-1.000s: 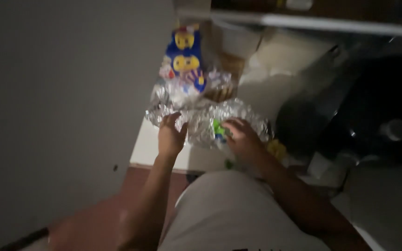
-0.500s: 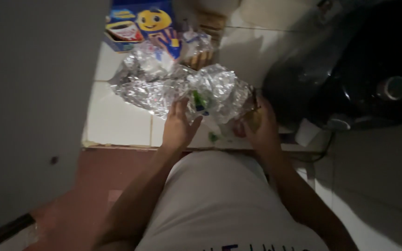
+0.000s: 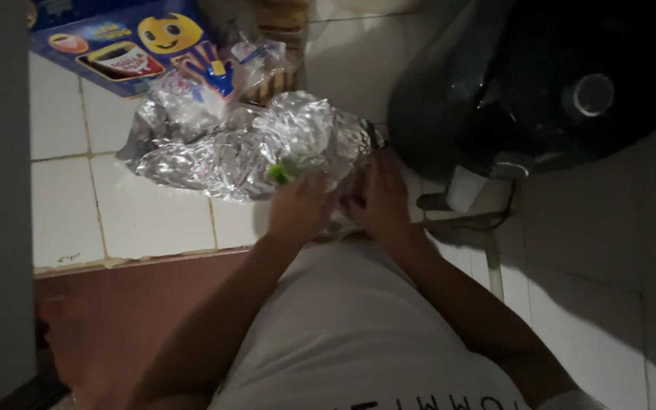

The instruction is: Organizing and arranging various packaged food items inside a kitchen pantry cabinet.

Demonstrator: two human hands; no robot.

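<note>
Looking down in dim light, a person in a white shirt works at a white tiled tabletop (image 3: 153, 220). The left hand (image 3: 298, 209) and right hand (image 3: 380, 199) sit close together at the near edge of a crumpled sheet of foil (image 3: 244, 148), touching it; whether the fingers grip it, I cannot tell. Something small and green (image 3: 280, 173) shows just above the left hand. Behind the foil lies a blue box (image 3: 127, 45). A black appliance (image 3: 540, 83) stands to the right.

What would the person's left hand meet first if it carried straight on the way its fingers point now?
Probably the crumpled silver foil wrap: the left hand already lies at its near edge by a green scrap, though depth is unclear.
</note>
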